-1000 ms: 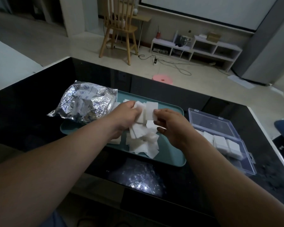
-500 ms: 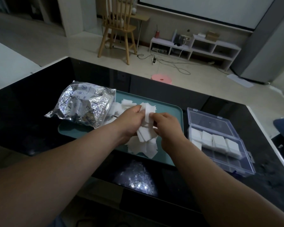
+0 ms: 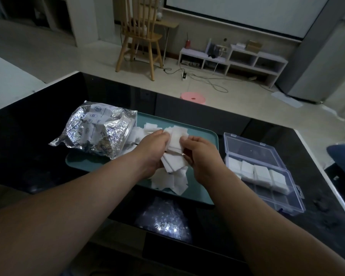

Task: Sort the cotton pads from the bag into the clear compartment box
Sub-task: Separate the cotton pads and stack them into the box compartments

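Over the teal tray (image 3: 205, 136), both my hands hold a stack of white square cotton pads (image 3: 175, 136). My left hand (image 3: 151, 150) grips the stack from the left, and my right hand (image 3: 199, 152) pinches it from the right. Several loose pads (image 3: 167, 182) lie on the tray under my hands. A crinkled silver foil bag (image 3: 100, 130) lies on the tray's left end, with more pads spilling from its mouth. The clear compartment box (image 3: 267, 188) sits open to the right of the tray, its middle row of compartments filled with pads.
Everything rests on a glossy black table (image 3: 28, 136), whose right edge runs close past the box. Beyond the table, on the floor, stand a wooden chair (image 3: 139, 38), a pink round stool (image 3: 192, 97) and a low white shelf unit (image 3: 233, 58).
My hands have come closer together on the pad stack, and my right hand has closed in against it. The view has tilted slightly.
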`<state>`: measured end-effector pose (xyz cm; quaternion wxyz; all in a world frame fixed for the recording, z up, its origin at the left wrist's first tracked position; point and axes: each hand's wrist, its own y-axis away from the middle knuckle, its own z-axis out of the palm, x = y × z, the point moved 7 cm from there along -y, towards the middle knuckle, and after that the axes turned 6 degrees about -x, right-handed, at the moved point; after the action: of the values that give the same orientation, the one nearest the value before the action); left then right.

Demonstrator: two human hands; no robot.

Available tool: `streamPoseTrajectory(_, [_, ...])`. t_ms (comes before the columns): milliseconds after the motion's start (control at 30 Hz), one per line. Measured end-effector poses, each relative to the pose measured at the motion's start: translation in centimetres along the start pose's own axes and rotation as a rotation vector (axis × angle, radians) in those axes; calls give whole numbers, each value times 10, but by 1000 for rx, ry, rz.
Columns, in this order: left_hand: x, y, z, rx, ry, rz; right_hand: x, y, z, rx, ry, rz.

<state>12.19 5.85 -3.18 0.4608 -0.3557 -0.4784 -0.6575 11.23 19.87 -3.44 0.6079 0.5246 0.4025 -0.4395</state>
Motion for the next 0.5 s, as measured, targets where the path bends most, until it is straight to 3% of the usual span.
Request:
streamPoseTrajectory(100, [-1, 2, 4, -32, 6, -16, 2, 3, 6, -52, -50, 37])
streamPoseTrajectory(500, [-2, 11, 16, -83, -5, -79, -1, 6, 1, 66, 69, -5])
